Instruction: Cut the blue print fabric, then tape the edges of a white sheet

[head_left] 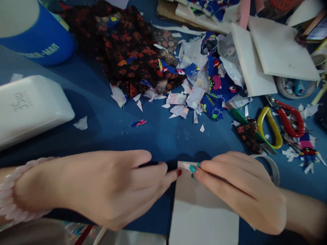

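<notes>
Pinching a white strip (186,165) at the far edge of the pale board (204,221) with fingers of the right hand (242,190); touching the board's far left corner with those of the left hand (109,187), cannot tell if grasping.

L hand (109,190) back-up, fingers (171,176) pointing inward, loosely bent; R hand (245,190) comes frm opp. side, fingertips (194,170) bunched tight, forearm (304,211) partly vis.

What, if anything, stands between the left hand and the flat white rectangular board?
Nothing visible: the red-nailed left hand reaches the upper left corner of the board. The teal-nailed right hand lies farther right, not between.
</notes>
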A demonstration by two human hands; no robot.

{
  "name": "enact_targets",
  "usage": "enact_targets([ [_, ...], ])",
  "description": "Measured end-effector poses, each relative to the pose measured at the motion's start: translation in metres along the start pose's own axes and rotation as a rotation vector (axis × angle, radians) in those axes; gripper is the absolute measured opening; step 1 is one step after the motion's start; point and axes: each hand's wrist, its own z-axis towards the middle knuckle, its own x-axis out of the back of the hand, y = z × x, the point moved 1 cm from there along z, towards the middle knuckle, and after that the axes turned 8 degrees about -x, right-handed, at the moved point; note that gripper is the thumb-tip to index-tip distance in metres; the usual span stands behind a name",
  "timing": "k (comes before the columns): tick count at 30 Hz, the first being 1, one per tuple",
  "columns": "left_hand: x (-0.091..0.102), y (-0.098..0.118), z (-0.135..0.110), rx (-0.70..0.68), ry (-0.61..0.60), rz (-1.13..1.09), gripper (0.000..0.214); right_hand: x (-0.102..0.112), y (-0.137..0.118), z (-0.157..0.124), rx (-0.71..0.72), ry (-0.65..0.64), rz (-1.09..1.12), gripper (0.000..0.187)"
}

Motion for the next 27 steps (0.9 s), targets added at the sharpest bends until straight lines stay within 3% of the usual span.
enact_targets([
  [15,-0.0008,-0.0001,-0.0002,-0.017,-0.029,-0.005,0.032,-0.002,0.0025,0.0012,0.001,-0.013,-0.007,0.019],
  [22,-0.0006,0.0082,-0.0024,0.183,-0.01,-0.014,0.034,-0.0042,0.0034,0.0002,0.025,-0.008,-0.028,0.018],
  [27,-0.0041,0.0034,-0.003,0.09,0.07,-0.006,0.038,-0.003,0.0035,-0.0001,0.052,-0.013,-0.049,0.02],
])
